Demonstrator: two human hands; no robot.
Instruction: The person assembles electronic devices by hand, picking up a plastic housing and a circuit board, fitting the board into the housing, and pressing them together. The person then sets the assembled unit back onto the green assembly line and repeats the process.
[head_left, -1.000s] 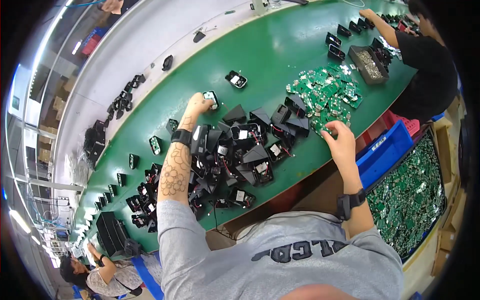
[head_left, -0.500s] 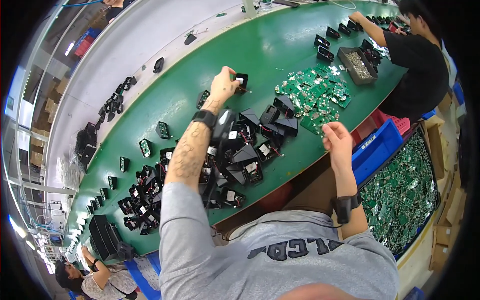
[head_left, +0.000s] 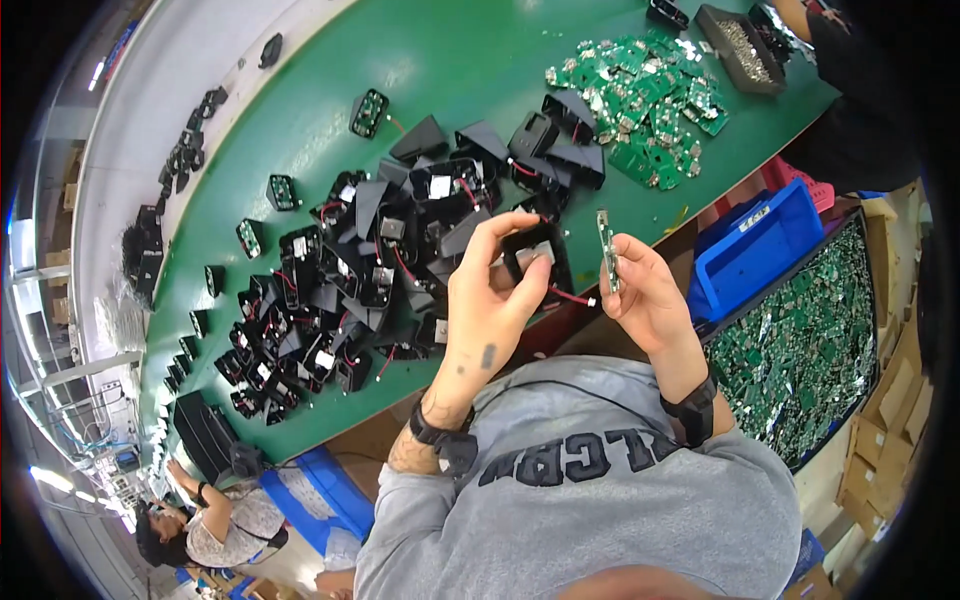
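Observation:
My left hand (head_left: 492, 295) grips an open black plastic housing (head_left: 560, 262), its thumb on the pale block (head_left: 535, 255) inside. A red wire ending in a small white plug (head_left: 591, 301) trails from the housing toward my right hand. Between the thumb and fingers of my right hand (head_left: 648, 300) a green circuit board (head_left: 607, 255) stands nearly upright, seen almost edge-on. The board and the housing are close together but apart, in front of my chest at the table's near edge.
Left of my hands lies a heap of black housings (head_left: 370, 250) with red wires. Beyond my right hand is a pile of green circuit boards (head_left: 640, 100), near a box of small metal parts (head_left: 742, 50). A blue bin (head_left: 760, 250) stands at right. Co-workers sit at both ends.
My left hand has drawn back from the far side of the table with a housing. My right hand has come in toward it, and a circuit board now shows in its fingers. The view has shifted.

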